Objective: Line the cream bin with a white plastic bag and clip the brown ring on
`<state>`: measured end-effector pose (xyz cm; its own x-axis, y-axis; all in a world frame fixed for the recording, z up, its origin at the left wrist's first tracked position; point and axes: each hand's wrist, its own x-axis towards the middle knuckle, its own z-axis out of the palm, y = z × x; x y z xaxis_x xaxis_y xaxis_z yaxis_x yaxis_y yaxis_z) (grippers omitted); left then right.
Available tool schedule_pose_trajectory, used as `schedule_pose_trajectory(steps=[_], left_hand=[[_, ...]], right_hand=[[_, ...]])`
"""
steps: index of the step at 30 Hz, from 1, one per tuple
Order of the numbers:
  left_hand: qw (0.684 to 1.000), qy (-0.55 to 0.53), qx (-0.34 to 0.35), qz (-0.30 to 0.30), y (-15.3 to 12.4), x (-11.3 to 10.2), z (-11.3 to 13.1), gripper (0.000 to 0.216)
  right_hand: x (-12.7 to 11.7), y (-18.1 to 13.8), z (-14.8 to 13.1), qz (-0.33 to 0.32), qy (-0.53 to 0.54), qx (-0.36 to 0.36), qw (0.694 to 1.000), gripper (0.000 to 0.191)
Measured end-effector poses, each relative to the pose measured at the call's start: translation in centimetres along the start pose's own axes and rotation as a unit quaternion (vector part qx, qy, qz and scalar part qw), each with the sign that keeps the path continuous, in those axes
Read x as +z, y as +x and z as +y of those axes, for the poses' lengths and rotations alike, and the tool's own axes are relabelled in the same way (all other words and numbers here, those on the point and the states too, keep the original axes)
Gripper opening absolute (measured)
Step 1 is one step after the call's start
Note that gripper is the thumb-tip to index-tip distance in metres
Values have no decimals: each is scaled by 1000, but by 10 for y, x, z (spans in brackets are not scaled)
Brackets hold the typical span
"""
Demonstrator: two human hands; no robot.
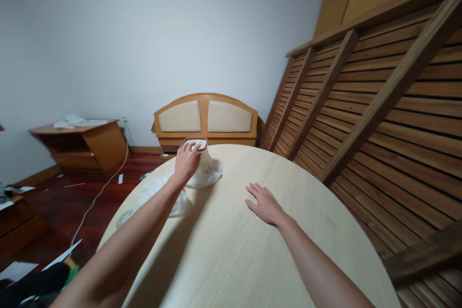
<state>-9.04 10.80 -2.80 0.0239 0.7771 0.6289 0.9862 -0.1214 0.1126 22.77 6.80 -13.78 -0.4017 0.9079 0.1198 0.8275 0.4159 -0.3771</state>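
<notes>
My left hand (187, 160) is over the top of a pale container with a brown rim (202, 143). Its fingers are bent down at the opening, where something white shows, and the fingertips are partly hidden; what they grip I cannot make out. Around the container's base lies a clear plastic bag (206, 179). Another crumpled whitish plastic bag (155, 190) is partly behind my left forearm. My right hand (265, 203) rests palm down on the round pale wood table (231, 260), fingers apart, holding nothing.
Beyond the table stands a headboard with cream panels (229, 116). A slatted wooden frame (361, 101) leans along the right side. On the left are a low cabinet (104, 147) with papers, a white cable (103, 190) on the dark red floor, and scattered papers.
</notes>
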Motion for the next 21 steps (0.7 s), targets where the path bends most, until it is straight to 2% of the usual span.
schedule_pose_trajectory(steps=[8, 13, 21], left_hand=[[999, 7, -43, -26, 12, 8, -11, 31], [998, 2, -53, -23, 10, 10, -4, 30], [999, -40, -30, -12, 1, 9, 13, 25]], right_hand=[[-2, -1, -2, 3, 0, 0, 1000, 61], [-1, -1, -2, 5, 4, 2, 1000, 61], [1, 0, 1, 14, 18, 0, 1000, 60]])
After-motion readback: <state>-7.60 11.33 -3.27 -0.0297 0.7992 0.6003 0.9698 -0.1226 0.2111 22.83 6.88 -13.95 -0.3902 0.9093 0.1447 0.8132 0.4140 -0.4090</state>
